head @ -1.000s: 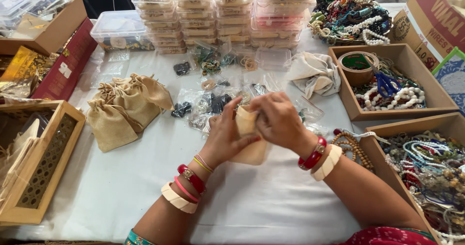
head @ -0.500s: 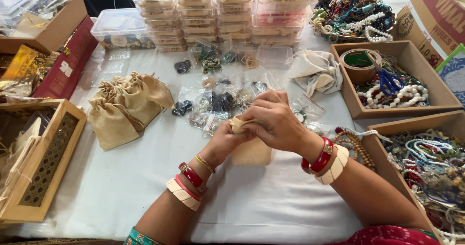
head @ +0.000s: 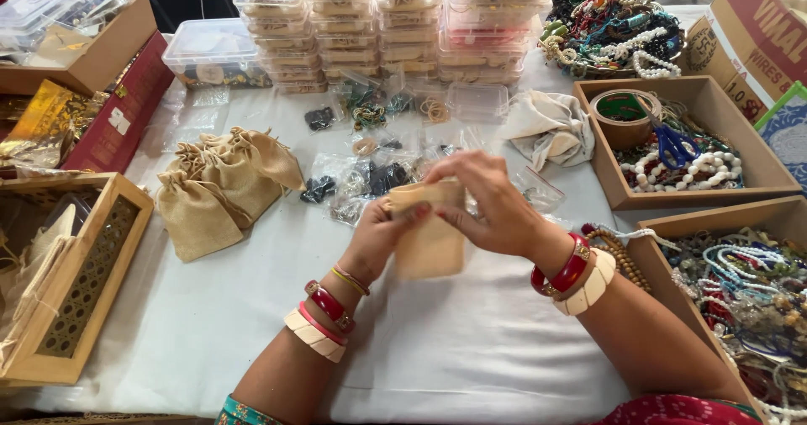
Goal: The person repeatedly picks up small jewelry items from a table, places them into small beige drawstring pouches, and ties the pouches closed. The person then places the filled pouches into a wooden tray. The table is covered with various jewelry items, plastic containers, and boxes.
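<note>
Hands (head: 395,232) (head: 487,206) gripping pouch (head: 430,244), cloth (head: 471,349) beneath

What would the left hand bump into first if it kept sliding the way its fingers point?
The left hand points up and to the right, and its fingers already touch the small beige pouch. Just past it lies the right hand, holding the same pouch. Depth is hard to judge, so this is likely, not certain.

One head-worn camera looks steeply down, close over the white-clothed table (head: 471,349), facing the stacked boxes (head: 403,21).
</note>
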